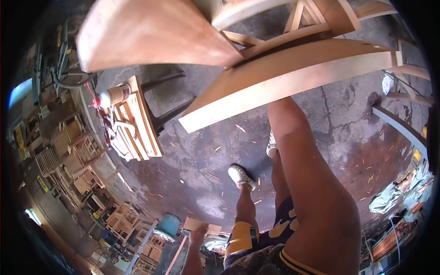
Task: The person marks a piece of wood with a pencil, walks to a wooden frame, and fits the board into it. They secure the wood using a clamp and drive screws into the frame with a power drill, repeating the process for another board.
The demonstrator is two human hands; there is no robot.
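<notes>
A large unfinished wooden chair frame (293,68) with curved rails hangs close to the camera, off the floor. My right forearm (302,174) reaches up to its lower curved rail (256,98). My right hand is hidden behind that rail, where it appears to grip the frame. Low down, my left hand (199,229) holds a small flat tan wooden piece (196,223) at its top edge. My legs and white shoes (241,176) stand on the concrete floor below.
A dark stool (162,110) at left carries wooden slats (137,119) and a glue bottle (112,95) with a red cap. Stacked chair frames (75,151) line the left wall. A blue barrel (168,224) stands below. Crumpled cloth (387,198) and a grey beam (398,124) lie right. Wood chips litter the floor.
</notes>
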